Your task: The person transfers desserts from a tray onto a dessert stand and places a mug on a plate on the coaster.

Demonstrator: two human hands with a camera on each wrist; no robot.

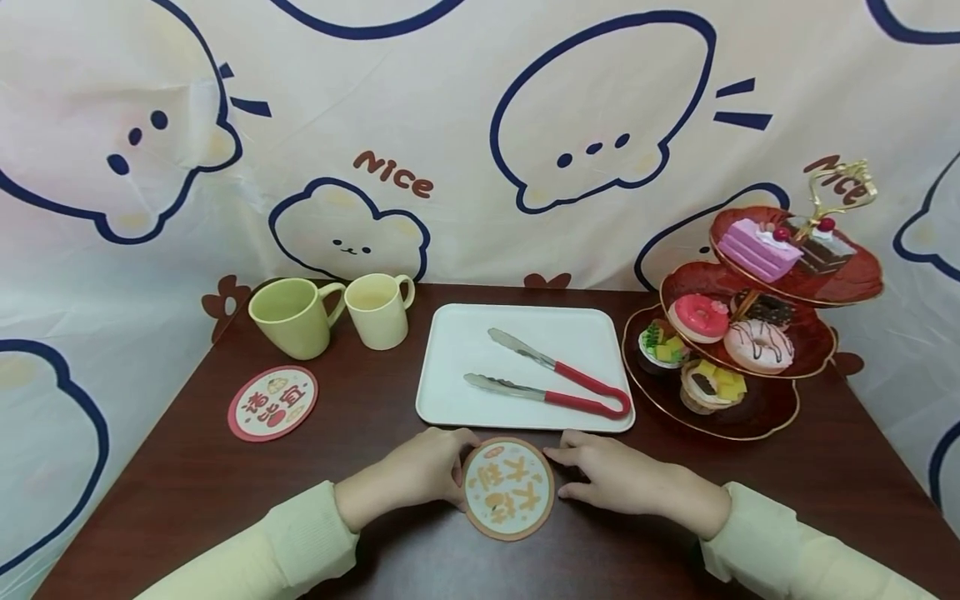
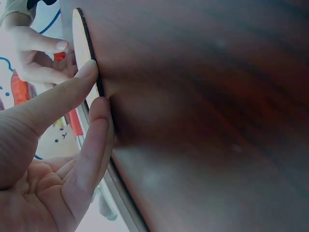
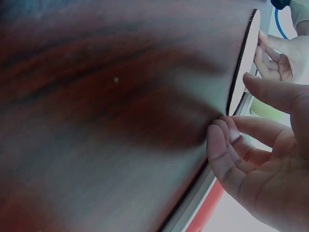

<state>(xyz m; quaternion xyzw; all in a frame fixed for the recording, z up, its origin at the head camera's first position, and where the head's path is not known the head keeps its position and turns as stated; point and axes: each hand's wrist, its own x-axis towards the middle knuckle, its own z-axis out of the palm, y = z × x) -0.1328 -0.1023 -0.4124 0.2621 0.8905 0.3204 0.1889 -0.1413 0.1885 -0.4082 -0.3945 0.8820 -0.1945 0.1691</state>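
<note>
A round coaster with a brown rim and yellow lettering lies on the dark table near the front middle. My left hand holds its left edge between thumb and curled fingers; in the left wrist view the thumb tip meets the rim of the coaster. On the other side, my right hand is bent loosely, its index fingertip close to the coaster's upper right edge and its thumb apart from it. In the right wrist view, the right hand's fingertips are down by the table surface.
Behind the hands is a white tray with red-handled tongs on it. A pink-rimmed coaster, a green mug and a cream mug are at left. A tiered stand holding several cakes stands at right.
</note>
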